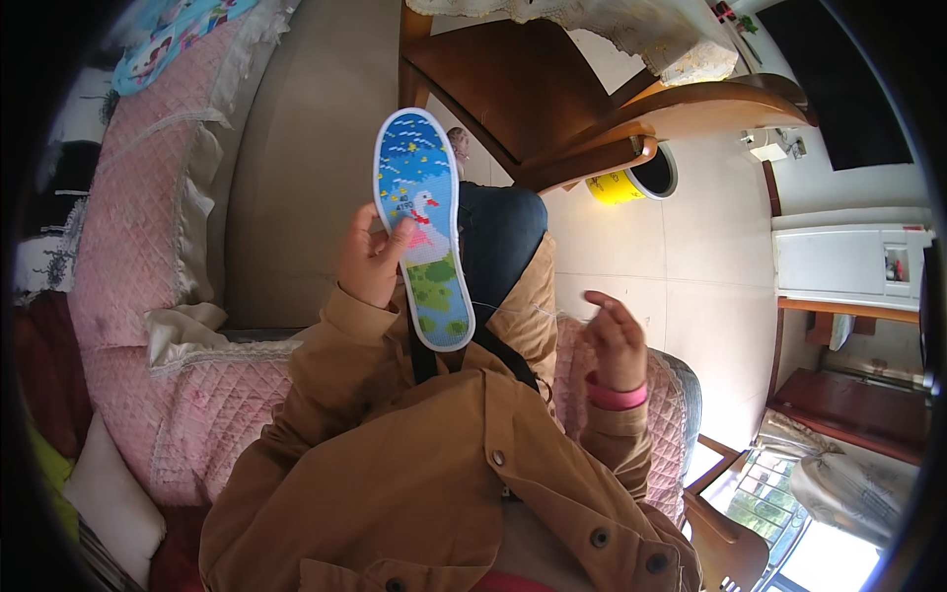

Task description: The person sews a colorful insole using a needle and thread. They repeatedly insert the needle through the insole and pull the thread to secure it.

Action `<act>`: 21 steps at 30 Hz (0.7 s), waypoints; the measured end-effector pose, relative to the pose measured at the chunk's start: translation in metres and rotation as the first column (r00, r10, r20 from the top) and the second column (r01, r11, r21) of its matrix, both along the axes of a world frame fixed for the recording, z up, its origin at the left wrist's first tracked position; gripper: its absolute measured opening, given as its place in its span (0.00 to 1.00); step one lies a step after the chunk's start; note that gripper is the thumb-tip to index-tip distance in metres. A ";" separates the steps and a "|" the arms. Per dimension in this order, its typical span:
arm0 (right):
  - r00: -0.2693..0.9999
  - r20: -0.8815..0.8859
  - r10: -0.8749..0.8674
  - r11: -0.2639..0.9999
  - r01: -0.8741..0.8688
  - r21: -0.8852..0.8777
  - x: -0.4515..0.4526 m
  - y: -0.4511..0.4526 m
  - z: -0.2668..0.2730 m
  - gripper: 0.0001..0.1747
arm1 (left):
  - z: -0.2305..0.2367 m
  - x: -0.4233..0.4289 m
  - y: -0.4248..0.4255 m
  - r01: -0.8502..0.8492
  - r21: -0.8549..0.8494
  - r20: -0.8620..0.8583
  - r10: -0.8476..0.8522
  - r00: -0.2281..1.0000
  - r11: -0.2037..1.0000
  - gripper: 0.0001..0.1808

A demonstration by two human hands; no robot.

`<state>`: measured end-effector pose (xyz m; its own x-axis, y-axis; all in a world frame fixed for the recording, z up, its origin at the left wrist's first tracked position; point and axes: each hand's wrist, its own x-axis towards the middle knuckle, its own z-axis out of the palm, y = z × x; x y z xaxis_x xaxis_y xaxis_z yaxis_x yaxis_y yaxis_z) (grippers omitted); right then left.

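Observation:
My left hand [375, 255] grips a printed insole [436, 296] by its left edge, thumb on the front and the other fingers behind. The insole has a white border, a blue upper part with white dashes and yellow dots, a white bird, and green patches below. A thin pale thread [510, 308] runs from its right edge towards my right hand [615, 337], which is raised to the right of my knee with its fingers curled. Whether a needle or the thread's end sits between those fingers is too small to tell. A pink band circles that wrist.
I sit on a sofa with a pink quilted cover [229, 399]. Ahead stands a wooden chair [518, 81] beside a lace tablecloth [629, 29]. A yellow bin [618, 187] is on the tiled floor [614, 251]. A pale cushion [118, 496] lies at left.

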<state>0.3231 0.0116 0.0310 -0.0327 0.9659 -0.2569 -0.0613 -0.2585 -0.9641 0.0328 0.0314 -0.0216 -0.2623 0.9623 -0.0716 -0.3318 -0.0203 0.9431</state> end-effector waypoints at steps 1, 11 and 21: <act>0.991 -0.005 0.136 0.990 -0.136 -0.033 -0.024 0.000 0.000 0.14 | 0.011 0.008 -0.002 0.024 0.024 -0.019 -0.024 1.000 0.999 0.13; 0.917 0.014 0.399 0.915 -0.399 0.055 -0.091 0.005 0.017 0.11 | 0.052 0.038 -0.033 0.137 0.003 -0.005 -0.137 0.990 0.991 0.17; 0.854 -0.210 0.475 0.880 -0.469 0.083 -0.087 -0.002 0.032 0.16 | 0.032 0.031 -0.055 0.484 -0.013 0.781 -0.294 0.551 0.875 0.19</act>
